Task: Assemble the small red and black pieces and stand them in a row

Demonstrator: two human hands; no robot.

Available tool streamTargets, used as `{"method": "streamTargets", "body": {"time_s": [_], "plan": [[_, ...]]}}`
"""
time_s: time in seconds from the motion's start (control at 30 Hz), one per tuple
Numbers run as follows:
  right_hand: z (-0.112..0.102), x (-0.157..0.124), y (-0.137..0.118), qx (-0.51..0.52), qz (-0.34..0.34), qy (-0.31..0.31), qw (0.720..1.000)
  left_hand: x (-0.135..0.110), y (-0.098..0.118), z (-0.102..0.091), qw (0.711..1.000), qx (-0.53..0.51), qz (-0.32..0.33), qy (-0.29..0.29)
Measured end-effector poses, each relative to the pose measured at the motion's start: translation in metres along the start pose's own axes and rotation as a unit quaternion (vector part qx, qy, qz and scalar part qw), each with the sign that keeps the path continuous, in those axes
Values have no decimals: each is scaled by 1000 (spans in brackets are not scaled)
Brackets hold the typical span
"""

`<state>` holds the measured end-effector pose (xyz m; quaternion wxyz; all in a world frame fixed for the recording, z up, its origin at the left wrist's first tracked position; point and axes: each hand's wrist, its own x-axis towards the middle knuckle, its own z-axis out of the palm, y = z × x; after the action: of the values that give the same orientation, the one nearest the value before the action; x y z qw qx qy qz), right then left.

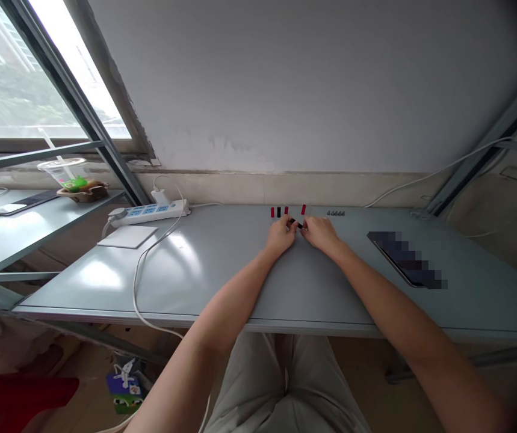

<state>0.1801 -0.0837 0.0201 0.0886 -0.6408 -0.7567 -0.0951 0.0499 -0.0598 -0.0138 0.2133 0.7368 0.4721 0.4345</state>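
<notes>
A small, slender black piece sits pinched between the left hand and the right hand, slanting, its ends partly hidden in their grip.

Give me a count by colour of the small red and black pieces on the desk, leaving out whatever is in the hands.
Red pieces: 3
Black piece: 1
Total: 4
</notes>
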Motion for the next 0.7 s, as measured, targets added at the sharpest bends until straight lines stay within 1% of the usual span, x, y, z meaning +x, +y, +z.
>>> {"method": "streamTargets", "body": {"time_s": [0.2, 0.27, 0.33, 0.4, 0.5, 0.57, 0.63, 0.7], "plan": [[0, -3, 0, -2, 4, 3, 1000, 6, -2, -5, 996, -59, -31, 59], [2, -3, 2, 4, 7, -6, 1000, 7, -3, -7, 994, -70, -39, 70], [5, -2, 5, 25, 11, -10, 1000, 7, -6, -7, 995, -61, -41, 70], [9, 0, 8, 69, 17, -4, 997, 6, -7, -7, 998, -30, -34, 49], [15, 4, 11, 150, 18, 7, 988, 3, -8, -5, 999, 28, -13, -6], [17, 5, 11, 190, 7, 7, 982, 1, -7, -5, 998, 51, 1, -36], [19, 6, 10, 212, -9, 5, 977, -1, -5, -4, 997, 60, 15, -51], [20, 6, 10, 226, -18, 6, 974, -2, -4, -4, 996, 61, 24, -54]]}}
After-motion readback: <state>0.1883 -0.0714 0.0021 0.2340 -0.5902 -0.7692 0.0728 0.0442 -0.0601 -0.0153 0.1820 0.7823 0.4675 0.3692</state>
